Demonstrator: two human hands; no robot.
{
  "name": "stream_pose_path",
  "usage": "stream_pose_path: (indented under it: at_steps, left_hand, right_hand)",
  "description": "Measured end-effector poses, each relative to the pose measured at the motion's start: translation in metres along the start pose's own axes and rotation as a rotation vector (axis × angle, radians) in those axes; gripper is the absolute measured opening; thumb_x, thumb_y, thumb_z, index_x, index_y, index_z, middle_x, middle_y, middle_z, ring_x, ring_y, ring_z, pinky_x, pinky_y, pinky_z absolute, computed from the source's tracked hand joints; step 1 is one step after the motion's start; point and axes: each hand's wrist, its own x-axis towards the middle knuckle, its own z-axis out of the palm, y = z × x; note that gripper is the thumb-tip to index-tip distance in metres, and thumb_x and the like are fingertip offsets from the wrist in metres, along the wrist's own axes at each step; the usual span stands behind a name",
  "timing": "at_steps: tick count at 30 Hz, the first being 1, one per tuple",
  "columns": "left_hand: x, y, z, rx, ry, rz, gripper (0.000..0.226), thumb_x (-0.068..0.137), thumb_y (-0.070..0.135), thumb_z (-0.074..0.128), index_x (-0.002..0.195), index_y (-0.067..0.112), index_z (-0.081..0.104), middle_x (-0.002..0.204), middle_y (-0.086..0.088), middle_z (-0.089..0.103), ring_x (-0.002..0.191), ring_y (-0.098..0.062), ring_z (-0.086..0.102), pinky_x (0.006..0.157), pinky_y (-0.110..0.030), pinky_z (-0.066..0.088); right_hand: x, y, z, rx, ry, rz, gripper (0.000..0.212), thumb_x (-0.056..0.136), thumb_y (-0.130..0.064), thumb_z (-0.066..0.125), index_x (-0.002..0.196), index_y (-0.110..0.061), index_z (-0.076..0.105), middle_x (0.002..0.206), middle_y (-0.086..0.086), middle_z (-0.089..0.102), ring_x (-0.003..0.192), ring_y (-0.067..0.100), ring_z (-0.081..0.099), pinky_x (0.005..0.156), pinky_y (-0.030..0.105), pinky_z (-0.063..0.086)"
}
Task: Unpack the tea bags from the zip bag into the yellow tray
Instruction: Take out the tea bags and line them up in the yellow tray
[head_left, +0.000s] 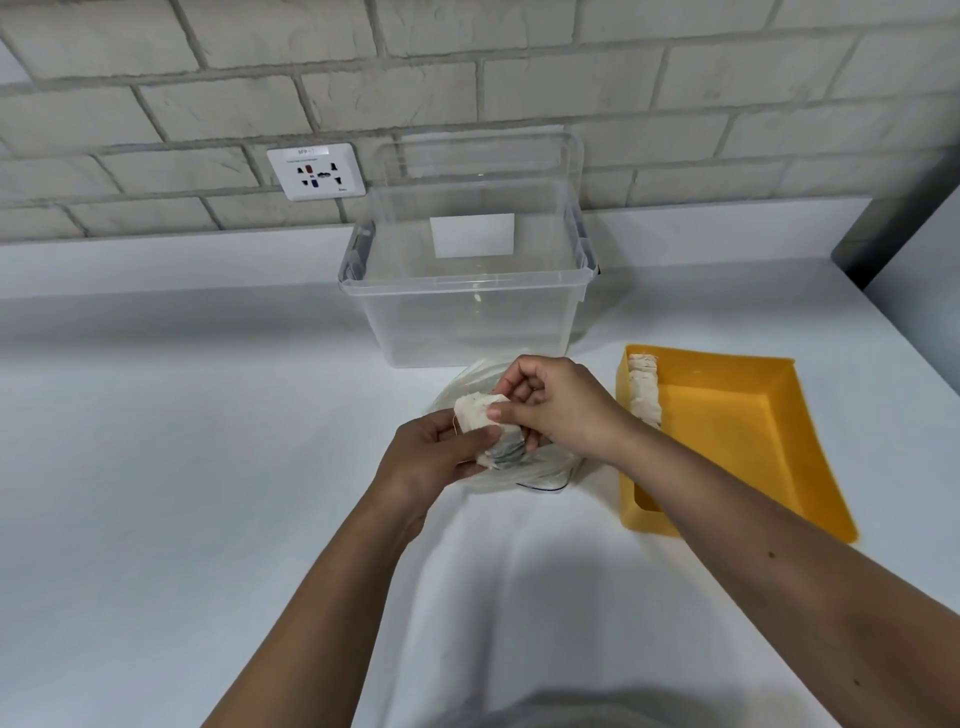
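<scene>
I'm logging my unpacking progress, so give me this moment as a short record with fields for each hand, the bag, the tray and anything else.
left hand: grips a stack of tea bags
right hand: pinches the same stack
zip bag: on the table beneath both hands
yellow tray: right of the bag, row of tea bags along its left wall
clear bin: behind the bag, open

wide white table (182, 467) left of zip bag (550, 465): room for a hand. clear bin (467, 312) just behind the bag blocks the far side. yellow tray (727, 431) just right; row of tea bags (644, 395) along its left wall, bare floor beside. right forearm (727, 514) crosses tray's near-left corner.
</scene>
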Motion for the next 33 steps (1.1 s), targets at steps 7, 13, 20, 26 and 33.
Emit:
stream_pose_path:
  at_steps: [7,13,20,26,33]
  left_hand:
    - [0.004,0.003,-0.017,-0.003,0.208,0.034,0.009,0.091,0.005,0.067,0.094,0.0,0.073,0.082,-0.01,0.075,0.071,-0.015,0.072,0.071,-0.025,0.061]
    - [0.004,0.006,-0.023,-0.033,0.211,0.039,0.009,0.091,0.005,0.067,0.096,0.001,0.074,0.086,-0.01,0.077,0.074,-0.017,0.072,0.076,-0.028,0.062]
    - [0.001,0.012,-0.023,-0.015,0.201,0.058,0.011,0.091,0.006,0.067,0.096,0.0,0.074,0.089,-0.012,0.076,0.079,-0.018,0.072,0.077,-0.028,0.061]
    - [-0.002,0.019,-0.002,0.017,0.142,0.075,0.012,0.091,0.008,0.068,0.089,-0.004,0.07,0.087,-0.012,0.076,0.08,-0.02,0.072,0.076,-0.027,0.061]
    - [-0.002,0.021,0.05,0.047,-0.001,0.067,0.01,0.091,0.009,0.068,0.096,0.002,0.074,0.085,-0.008,0.076,0.075,-0.015,0.071,0.068,-0.023,0.059]
  right_hand:
    - [0.012,0.023,0.01,-0.191,0.087,-0.024,0.007,0.09,-0.007,0.065,0.096,-0.01,0.067,0.076,-0.003,0.062,0.051,0.0,0.055,0.06,0.018,0.047]
    - [0.022,0.035,0.025,-0.54,0.079,-0.089,0.024,0.078,-0.016,0.076,0.1,-0.019,0.067,0.107,0.0,0.057,0.098,0.015,0.054,0.082,0.029,0.044]
    - [0.009,0.028,0.012,-0.463,0.133,-0.154,0.011,0.079,-0.024,0.075,0.081,-0.023,0.065,0.086,-0.01,0.059,0.077,0.009,0.055,0.068,0.028,0.044]
    - [-0.035,0.008,-0.044,-0.323,0.228,-0.09,0.011,0.082,-0.023,0.072,0.082,-0.025,0.062,0.072,-0.014,0.063,0.063,0.003,0.056,0.063,0.025,0.046]
    - [-0.082,0.016,-0.114,-0.384,0.354,-0.01,0.006,0.086,-0.02,0.071,0.091,-0.024,0.072,0.077,-0.012,0.066,0.068,0.002,0.06,0.064,0.018,0.047]
